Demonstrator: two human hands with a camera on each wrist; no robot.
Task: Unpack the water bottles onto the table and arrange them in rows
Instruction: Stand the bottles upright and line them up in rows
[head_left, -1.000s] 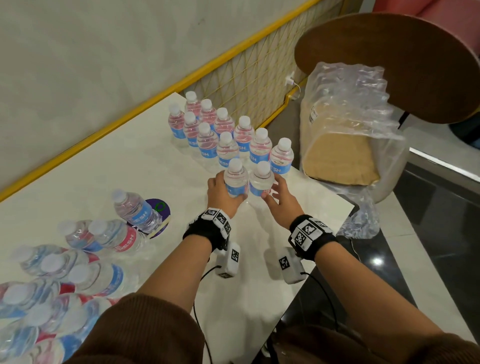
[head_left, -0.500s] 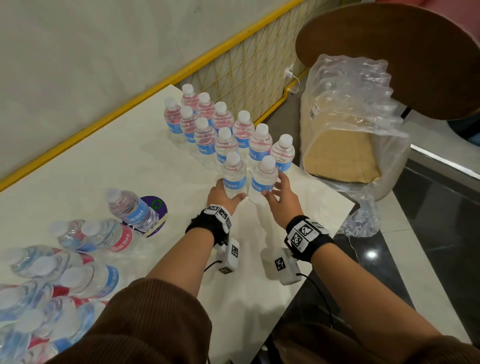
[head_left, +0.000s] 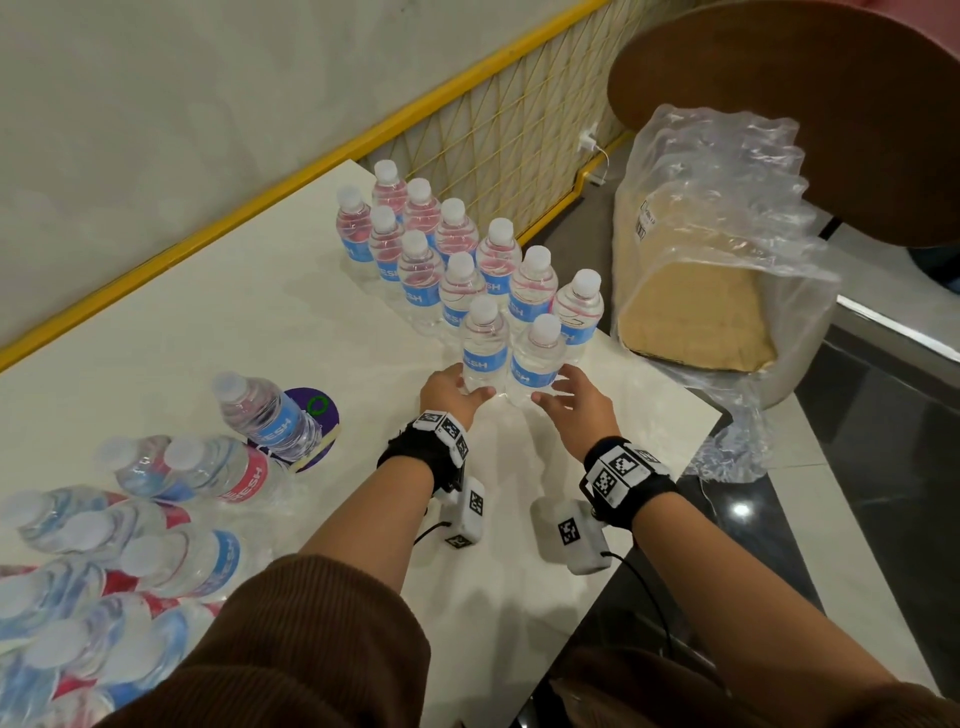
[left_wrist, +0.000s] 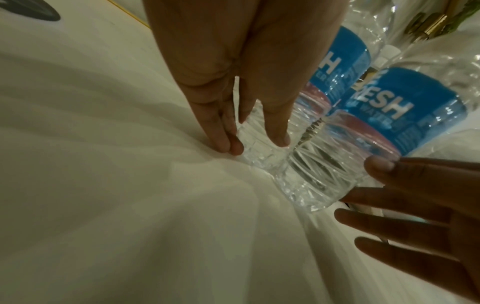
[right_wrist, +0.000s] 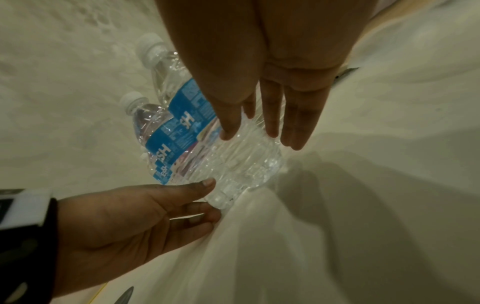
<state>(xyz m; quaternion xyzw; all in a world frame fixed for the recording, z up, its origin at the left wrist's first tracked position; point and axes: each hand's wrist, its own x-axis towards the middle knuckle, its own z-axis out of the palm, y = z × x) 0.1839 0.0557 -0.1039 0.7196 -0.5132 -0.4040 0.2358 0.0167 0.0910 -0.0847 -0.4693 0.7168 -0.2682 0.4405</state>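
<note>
Two upright bottles stand side by side at the near end of the standing group on the table (head_left: 218, 291), toward its 3 o'clock edge. The left bottle (head_left: 485, 347) lies at 12 o'clock from the left hand (head_left: 451, 391); the right bottle (head_left: 536, 360) lies at about 11 o'clock from the right hand (head_left: 581, 404). Each hand is nearest its own bottle. Left hand: fingers extended, tips and thumb set against the clear base of the left bottle, as the left wrist view confirms; no wrap around it is evident. Right hand: fingers spread and straight, thumb tip touching the lower body of the right bottle, the other fingers apart from it. Long axes of both bottles are vertical, caps up, labels facing the person. The rows (head_left: 431, 254) run away toward 11 o'clock, ten bottles standing in pairs beyond these two. Judgement: the pair appears placed, and the next move turns on the unsorted bottles (head_left: 156, 545) lying at 8 o'clock, caps pointing roughly toward the person, long axes near horizontal; the left hand is nearer them. One tilted bottle (head_left: 267, 415) rests at 9 o'clock.
</note>
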